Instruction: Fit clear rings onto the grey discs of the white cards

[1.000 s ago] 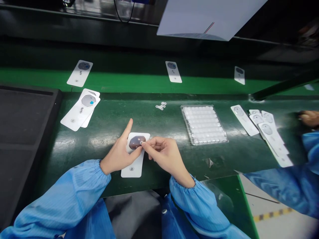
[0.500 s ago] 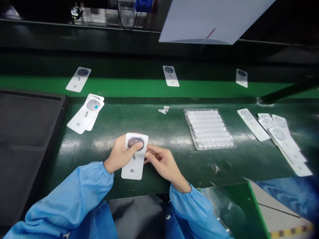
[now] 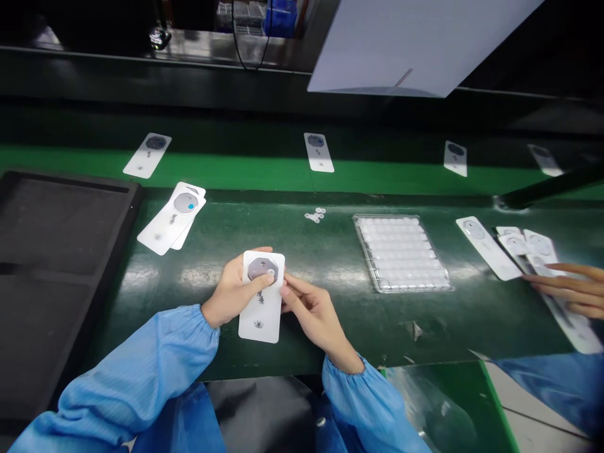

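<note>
My left hand (image 3: pixel 234 290) grips a white rectangular panel (image 3: pixel 257 321) with rounded corners, a grey round window near its top and dark printed marks below. The left thumb presses on the window, where a small pale disc shows at its tip. The fingers go behind the panel. My right hand (image 3: pixel 317 313) holds the panel's right edge, thumb at the front edge and the other fingers partly hidden behind. Several small white discs (image 3: pixel 315 215) lie on the green worktop beyond my hands. To the left, two similar panels (image 3: pixel 167 229) overlap.
A clear tray (image 3: pixel 403 255) with rows of white pieces stands right of my hands. Further right lie several panels (image 3: pixel 486 248), with another person's hand (image 3: pixel 570 289) over them. Panels (image 3: pixel 147 157) rest on the green belt behind. A black mat (image 3: pixel 61 251) lies left.
Another person's hand has come in from the right over the panels there. The belt panels have shifted slightly left against the worktop. My right thumb has come onto the panel's edge.
</note>
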A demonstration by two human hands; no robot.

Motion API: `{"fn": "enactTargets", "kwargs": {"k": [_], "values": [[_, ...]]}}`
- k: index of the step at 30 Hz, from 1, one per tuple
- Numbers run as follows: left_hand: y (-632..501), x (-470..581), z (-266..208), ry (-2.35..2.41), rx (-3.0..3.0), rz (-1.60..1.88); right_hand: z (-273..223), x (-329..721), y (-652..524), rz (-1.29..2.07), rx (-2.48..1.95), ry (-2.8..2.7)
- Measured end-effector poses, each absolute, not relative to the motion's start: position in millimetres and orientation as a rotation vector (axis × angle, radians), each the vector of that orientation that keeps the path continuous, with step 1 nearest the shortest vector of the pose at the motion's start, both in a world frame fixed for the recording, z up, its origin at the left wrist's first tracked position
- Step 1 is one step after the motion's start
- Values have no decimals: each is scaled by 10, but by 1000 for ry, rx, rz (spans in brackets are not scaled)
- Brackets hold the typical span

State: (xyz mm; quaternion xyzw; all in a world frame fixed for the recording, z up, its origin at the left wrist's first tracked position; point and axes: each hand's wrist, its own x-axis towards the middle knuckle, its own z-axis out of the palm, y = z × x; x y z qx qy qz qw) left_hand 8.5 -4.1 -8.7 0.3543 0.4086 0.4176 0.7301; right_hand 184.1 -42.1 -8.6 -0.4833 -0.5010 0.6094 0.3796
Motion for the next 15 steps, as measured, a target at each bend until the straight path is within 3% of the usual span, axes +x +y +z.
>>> {"fn": "enactTargets", "kwargs": {"k": [4,15], "values": [[-35,66,-58,799,681,959,-95,1878,-500,1863,-1207,-1428],[-37,91,-21,840,661,1013,-97,1879,-513,1777,-1232,-1554]]}}
